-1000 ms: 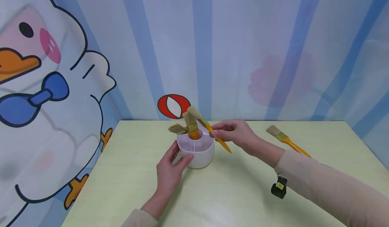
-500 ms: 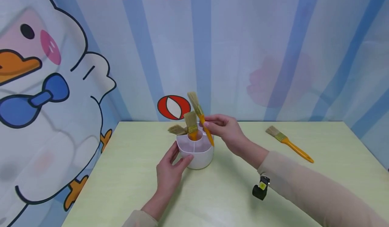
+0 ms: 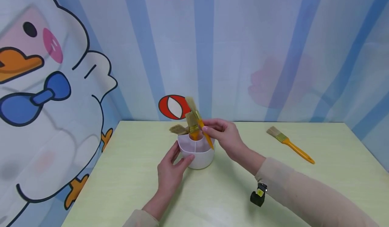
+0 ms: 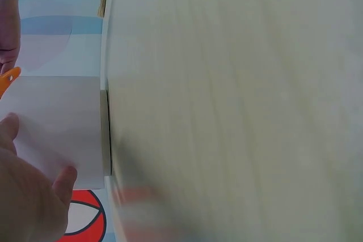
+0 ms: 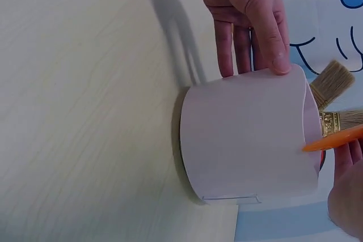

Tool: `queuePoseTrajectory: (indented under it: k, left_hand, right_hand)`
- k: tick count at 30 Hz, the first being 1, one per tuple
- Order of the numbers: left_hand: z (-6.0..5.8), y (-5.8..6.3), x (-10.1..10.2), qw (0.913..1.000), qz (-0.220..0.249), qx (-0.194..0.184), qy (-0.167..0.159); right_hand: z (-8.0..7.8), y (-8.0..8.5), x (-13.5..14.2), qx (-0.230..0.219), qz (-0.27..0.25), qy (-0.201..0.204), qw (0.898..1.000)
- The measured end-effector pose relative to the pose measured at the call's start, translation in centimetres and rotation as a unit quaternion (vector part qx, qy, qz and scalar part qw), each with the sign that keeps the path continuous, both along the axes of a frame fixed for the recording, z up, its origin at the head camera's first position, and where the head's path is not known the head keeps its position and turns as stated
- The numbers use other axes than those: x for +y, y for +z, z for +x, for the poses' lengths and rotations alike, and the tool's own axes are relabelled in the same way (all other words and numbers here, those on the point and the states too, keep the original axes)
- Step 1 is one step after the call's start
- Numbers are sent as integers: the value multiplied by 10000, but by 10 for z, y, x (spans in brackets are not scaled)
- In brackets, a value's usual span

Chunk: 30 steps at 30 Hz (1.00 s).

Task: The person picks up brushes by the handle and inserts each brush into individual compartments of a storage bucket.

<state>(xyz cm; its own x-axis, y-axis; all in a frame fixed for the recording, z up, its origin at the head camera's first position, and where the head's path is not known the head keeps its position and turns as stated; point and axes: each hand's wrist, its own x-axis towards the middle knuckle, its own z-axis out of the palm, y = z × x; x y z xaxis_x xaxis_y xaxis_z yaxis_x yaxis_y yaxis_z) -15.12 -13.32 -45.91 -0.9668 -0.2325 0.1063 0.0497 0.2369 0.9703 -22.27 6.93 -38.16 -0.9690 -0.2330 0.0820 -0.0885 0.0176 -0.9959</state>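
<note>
A white round holder (image 3: pixel 200 160) with inner dividers stands on the table. My left hand (image 3: pixel 171 173) grips its left side, thumb on the front wall. Two brushes stand in it: one paintbrush (image 3: pixel 192 121) upright in the central round compartment, another with bristles (image 3: pixel 178 129) leaning out at the back left. My right hand (image 3: pixel 223 135) pinches a third paintbrush (image 3: pixel 200 121) by its orange handle, bristles up, over the holder's right side. In the right wrist view the orange handle's tip (image 5: pixel 317 145) overlaps the holder's rim.
Another orange-handled paintbrush (image 3: pixel 290 145) lies on the pale table (image 3: pixel 237 193) to the right, bristles toward the back. Behind the table hangs a blue striped backdrop (image 3: pixel 231 51) with a cartoon duck. A small black device (image 3: pixel 258 195) hangs at the right sleeve.
My right hand has moved left with the paintbrush, whose handle has swung from slanting outside the holder to a steeper stance over its right rim. The left hand keeps its grip.
</note>
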Motion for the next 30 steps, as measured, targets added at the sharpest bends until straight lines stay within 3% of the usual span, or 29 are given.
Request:
queuePoseTrajectory:
  k: [6,14,30]
  left_hand:
    - [1,1,0,10000,38,-70,58]
    - [0,-1,2,10000,40,-21,1]
    - [0,3,3,9999,9,-119,25]
  right_hand:
    - [-1,-2,-3,3,-368,-97,9993]
    - [-1,-5,-5,41,-342,-210,9992]
    - [6,-16,10,135,252,-318,9991]
